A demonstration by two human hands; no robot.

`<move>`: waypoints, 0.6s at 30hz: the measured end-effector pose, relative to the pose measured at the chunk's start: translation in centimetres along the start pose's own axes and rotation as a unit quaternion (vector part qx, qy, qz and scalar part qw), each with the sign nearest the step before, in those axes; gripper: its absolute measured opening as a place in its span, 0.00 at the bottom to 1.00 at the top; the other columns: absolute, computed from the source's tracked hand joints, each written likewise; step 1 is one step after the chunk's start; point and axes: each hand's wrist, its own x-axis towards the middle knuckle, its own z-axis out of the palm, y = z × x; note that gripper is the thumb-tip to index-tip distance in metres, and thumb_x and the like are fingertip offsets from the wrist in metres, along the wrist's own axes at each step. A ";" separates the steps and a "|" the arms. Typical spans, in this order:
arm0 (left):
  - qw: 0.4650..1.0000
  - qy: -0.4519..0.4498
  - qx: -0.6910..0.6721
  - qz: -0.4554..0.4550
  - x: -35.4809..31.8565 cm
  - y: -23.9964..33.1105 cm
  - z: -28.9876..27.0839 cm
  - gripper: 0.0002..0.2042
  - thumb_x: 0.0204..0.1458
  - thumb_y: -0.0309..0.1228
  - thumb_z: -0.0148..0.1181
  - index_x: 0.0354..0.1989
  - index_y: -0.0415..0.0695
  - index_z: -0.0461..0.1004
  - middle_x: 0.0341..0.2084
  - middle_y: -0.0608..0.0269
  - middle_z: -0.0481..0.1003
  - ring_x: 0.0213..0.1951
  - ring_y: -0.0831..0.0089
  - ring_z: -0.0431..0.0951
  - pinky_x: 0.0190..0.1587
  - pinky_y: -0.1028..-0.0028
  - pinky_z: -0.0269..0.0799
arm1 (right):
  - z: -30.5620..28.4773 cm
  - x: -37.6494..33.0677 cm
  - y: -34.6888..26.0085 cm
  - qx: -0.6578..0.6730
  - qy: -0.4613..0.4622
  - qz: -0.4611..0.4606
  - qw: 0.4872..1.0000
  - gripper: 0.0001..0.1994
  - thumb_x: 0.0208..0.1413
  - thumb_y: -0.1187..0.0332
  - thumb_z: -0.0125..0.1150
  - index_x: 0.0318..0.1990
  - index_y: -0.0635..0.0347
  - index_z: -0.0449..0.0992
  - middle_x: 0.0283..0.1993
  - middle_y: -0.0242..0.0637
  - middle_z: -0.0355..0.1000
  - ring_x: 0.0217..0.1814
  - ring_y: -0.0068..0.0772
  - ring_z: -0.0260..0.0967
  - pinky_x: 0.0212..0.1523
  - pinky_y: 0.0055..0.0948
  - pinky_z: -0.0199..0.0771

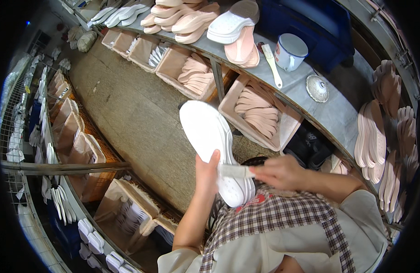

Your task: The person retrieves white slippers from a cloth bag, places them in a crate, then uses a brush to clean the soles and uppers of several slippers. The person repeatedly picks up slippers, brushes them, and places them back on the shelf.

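**Brushing a white shoe sole**

Held up in the middle of the view is a white shoe sole [210, 136]. It is long and flat, with its far end pointing up and to the left, out over the grey floor [128, 113]. More white soles seem to be stacked behind it near the bottom end. The sole is gripped by the left hand [206, 175]. The thumb is pressed flat on the front of the sole, and the other fingers are hidden behind it. A small brush with a pale handle [235, 171] is held in the right hand [282, 172]. The fingers are closed tight around the handle, and the brush is laid across the lower part of the sole, touching it.

A checked apron [282, 218] is worn over a light top just under the hands.

A grey workbench [310, 91] is seen up and to the right. On it are set a white enamel mug [291, 51], a second brush [272, 64], a round lid [317, 88] and piles of pink soles [187, 18]. Under the bench, cardboard boxes [257, 116] are filled with more pink soles. On the left, racks [59, 136] are lined with white soles and boxes.
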 end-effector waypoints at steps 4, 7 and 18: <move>0.999 0.020 0.035 -0.013 -0.5 0.1 0.3 0.22 0.55 0.23 0.52 0.57 0.32 0.53 0.47 0.51 0.67 0.47 0.68 0.70 0.48 0.71 0.69 | -0.2 -0.3 0.6 -0.050 0.008 0.070 0.996 0.11 0.57 0.59 0.55 0.46 0.42 0.78 0.20 0.33 0.68 0.17 0.34 0.65 0.17 0.33 0.64; 0.999 -0.001 0.041 0.012 -0.9 0.2 0.4 0.22 0.56 0.24 0.52 0.57 0.33 0.53 0.48 0.51 0.66 0.48 0.67 0.70 0.49 0.69 0.68 | -0.7 -0.9 0.5 -0.008 -0.012 -0.028 1.000 0.11 0.55 0.62 0.57 0.46 0.45 0.78 0.19 0.32 0.68 0.17 0.33 0.65 0.16 0.32 0.62; 0.999 0.018 0.028 -0.010 -1.6 -0.3 0.7 0.21 0.55 0.24 0.53 0.55 0.34 0.53 0.48 0.51 0.66 0.49 0.66 0.69 0.51 0.67 0.66 | -1.9 -1.3 0.5 -0.109 0.022 0.045 0.993 0.12 0.51 0.64 0.62 0.44 0.49 0.80 0.19 0.33 0.68 0.16 0.30 0.66 0.16 0.29 0.63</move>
